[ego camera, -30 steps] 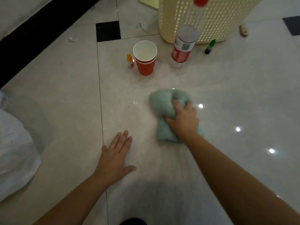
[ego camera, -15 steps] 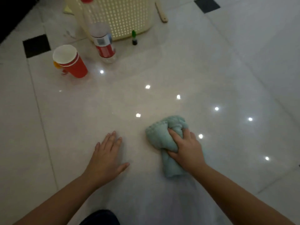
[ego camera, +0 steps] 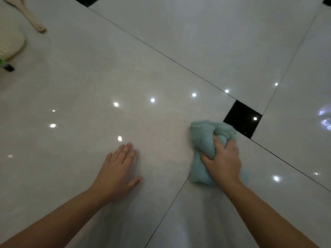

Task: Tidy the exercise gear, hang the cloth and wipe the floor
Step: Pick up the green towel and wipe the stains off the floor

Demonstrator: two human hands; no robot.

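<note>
floor-wiping step: right hand [ego camera: 223,158] clenched around bunched green cloth [ego camera: 202,140], pressed on floor [ego camera: 125,68] at near right beside black tile inset [ego camera: 241,119]. left hand [ego camera: 119,169] flat, bracing. next: sweep cloth onto unwiped tiles.

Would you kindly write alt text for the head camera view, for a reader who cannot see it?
A person's right hand grips a bunched teal cloth on glossy pale floor tiles; the left hand rests flat beside it.

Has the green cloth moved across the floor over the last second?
Yes. The cloth, gripped by the right hand, has travelled right, away from the cream basket, and now lies beside a black inset tile.
</note>
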